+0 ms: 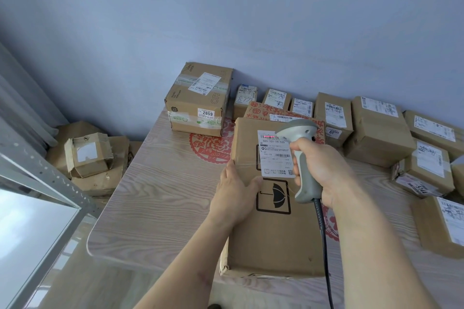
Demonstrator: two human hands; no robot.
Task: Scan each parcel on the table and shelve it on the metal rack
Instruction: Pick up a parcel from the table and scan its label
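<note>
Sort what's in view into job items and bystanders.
Job: scanner in right hand; parcel under left hand; table; metal rack; waiting parcels.
Lying about: floor boxes; curtain.

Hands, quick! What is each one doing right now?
Left hand: open, resting flat on the big box.
Right hand: closed around the scanner, its red line on the box's label.
</note>
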